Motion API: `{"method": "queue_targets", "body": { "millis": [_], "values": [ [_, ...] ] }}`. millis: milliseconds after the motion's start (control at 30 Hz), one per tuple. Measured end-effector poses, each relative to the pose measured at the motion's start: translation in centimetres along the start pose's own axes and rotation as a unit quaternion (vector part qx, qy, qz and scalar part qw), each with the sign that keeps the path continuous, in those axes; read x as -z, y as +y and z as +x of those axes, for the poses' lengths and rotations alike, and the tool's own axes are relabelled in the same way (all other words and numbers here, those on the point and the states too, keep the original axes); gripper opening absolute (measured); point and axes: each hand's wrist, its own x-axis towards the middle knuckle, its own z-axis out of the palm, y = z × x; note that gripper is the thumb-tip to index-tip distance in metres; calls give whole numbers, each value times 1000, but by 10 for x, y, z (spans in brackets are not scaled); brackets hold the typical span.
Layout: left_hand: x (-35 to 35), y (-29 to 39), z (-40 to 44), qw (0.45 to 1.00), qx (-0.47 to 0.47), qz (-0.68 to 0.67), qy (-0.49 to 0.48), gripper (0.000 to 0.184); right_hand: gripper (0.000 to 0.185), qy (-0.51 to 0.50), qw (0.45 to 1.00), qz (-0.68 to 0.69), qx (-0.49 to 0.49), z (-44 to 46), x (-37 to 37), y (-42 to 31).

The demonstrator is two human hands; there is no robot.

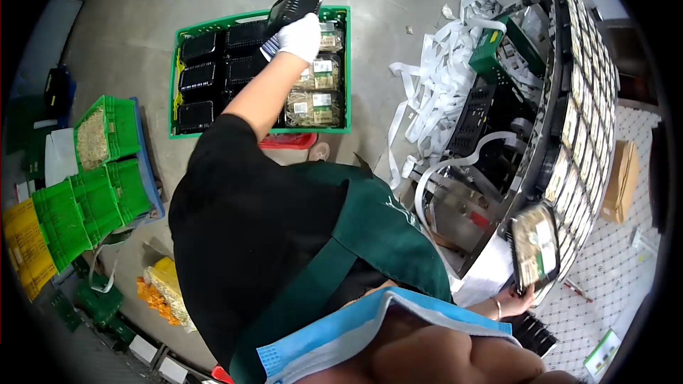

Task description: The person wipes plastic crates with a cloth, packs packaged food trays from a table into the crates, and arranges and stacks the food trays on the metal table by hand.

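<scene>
My left hand [302, 38], in a white glove, grips a black plastic food tray [294, 8] above the far side of a green crate [261, 133]. Inside this crate, black trays [197, 78] stand on the left and in the middle, while labelled clear-topped packs [317, 108] fill the right column. At the lower right, my bare right hand [517, 300] holds the end of a black-based pack [535, 245] with a clear top and a label. It is tilted beside a table bearing many similar packs [580, 128]. What the pack contains looks pale and stringy.
White label backing strips [434, 92] lie heaped on the floor, some trailing near my body. Another green crate [491, 50] sits by the table. To the left stand green crates [78, 203], a yellow crate [28, 245] and a crate of pale contents [92, 139].
</scene>
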Motion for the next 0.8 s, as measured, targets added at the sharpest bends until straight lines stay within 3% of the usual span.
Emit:
{"method": "queue_targets", "body": {
  "millis": [67,100,133,200,267,333,400,467,500,600,667,733,767,800],
  "values": [
    [-63,0,25,997,38,-47,-57,20,10,-118,991,-18,-68,-27,-41,-1],
    [-90,7,24,986,71,-65,-133,21,13,-103,989,-38,-100,-44,-68,-6],
    [-113,17,20,969,105,-85,-207,23,13,-97,994,-31,-49,-53,-94,4],
    [-138,39,6,941,153,-130,-272,28,17,-181,983,-42,-17,-50,-122,21],
    [-149,38,2,937,126,-201,-255,31,21,-245,960,-125,-52,-47,-152,27],
    [-133,29,0,987,-11,-104,-126,42,22,-243,956,-141,-81,-49,-199,52],
    [-97,0,-6,985,-170,31,24,55,28,-363,920,-111,-100,-47,-245,82],
    [-92,-32,-5,964,-105,47,-240,68,29,-430,878,-147,-150,-46,-289,107],
    [-89,-41,-5,957,-124,79,-248,78,29,-472,860,-126,-150,-44,-305,123],
    [-75,-49,-6,934,-116,67,-331,84,27,-544,813,-64,-195,-52,-355,146],
    [-87,-50,-12,954,-162,135,-212,57,26,-565,796,-55,-209,-60,-381,155],
    [-96,-56,-2,945,-114,132,-276,21,27,-595,764,-79,-236,-64,-399,163],
    [-99,-60,-7,958,-189,147,-158,10,27,-605,763,-78,-214,-73,-407,165],
    [-104,-61,-6,951,-203,139,-190,9,27,-610,751,-99,-231,-75,-411,167]
  ]
}}
